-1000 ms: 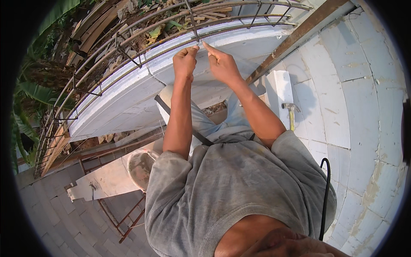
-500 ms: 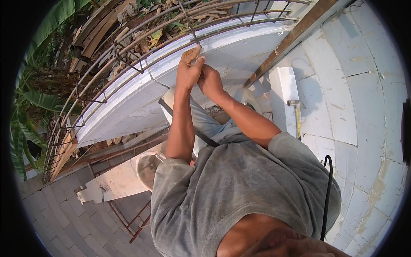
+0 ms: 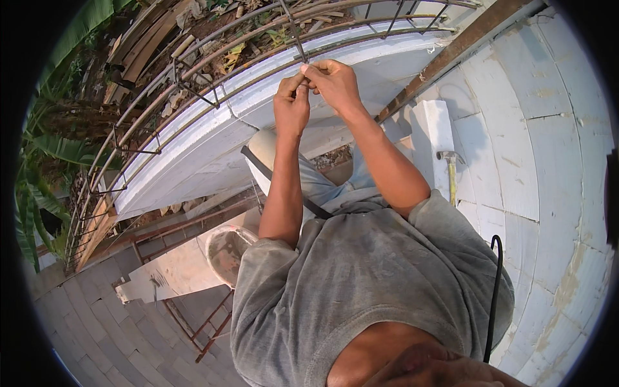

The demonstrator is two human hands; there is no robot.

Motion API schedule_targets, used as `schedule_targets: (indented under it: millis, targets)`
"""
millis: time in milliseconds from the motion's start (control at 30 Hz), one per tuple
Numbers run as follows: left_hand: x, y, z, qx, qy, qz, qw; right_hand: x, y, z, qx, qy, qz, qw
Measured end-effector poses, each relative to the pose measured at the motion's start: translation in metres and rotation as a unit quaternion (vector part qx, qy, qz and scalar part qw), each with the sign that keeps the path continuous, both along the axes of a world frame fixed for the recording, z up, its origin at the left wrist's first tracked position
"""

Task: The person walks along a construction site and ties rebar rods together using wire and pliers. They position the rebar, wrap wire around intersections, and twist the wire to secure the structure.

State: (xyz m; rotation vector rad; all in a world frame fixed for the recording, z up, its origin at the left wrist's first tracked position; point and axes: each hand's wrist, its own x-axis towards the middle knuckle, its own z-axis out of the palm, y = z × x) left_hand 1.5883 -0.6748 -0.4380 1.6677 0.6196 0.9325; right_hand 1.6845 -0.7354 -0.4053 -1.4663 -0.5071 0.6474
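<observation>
My left hand (image 3: 292, 108) is closed in a pinch just below the steel reinforcing bars (image 3: 255, 82), beside a stirrup (image 3: 293, 29) that crosses them. My right hand (image 3: 336, 85) is on its right, thumb and fingers pinched together against the foot of that stirrup. The fingertips of both hands nearly meet. Anything held between them is too small or hidden to make out. The bar cage runs in a curve along the top of a white block wall (image 3: 174, 161) in front of me.
At right, a hammer (image 3: 451, 177) with a yellow handle lies by an upright white block (image 3: 437, 132). A brown beam (image 3: 445, 64) slants beside the pale block wall (image 3: 548, 155). A mortar-smeared bucket (image 3: 213, 248) stands on a board (image 3: 177, 267) at lower left.
My right hand has come up from beneath the left one to the stirrup's foot. My left hand has dropped slightly and shifted right.
</observation>
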Motion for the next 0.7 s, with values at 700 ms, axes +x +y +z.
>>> schedule_targets:
  millis: [700]
  targets:
    - [0.007,0.009,0.041,-0.115,0.098,0.099,0.984,0.027,-0.004,-0.018,-0.046,-0.239,0.035,0.969]
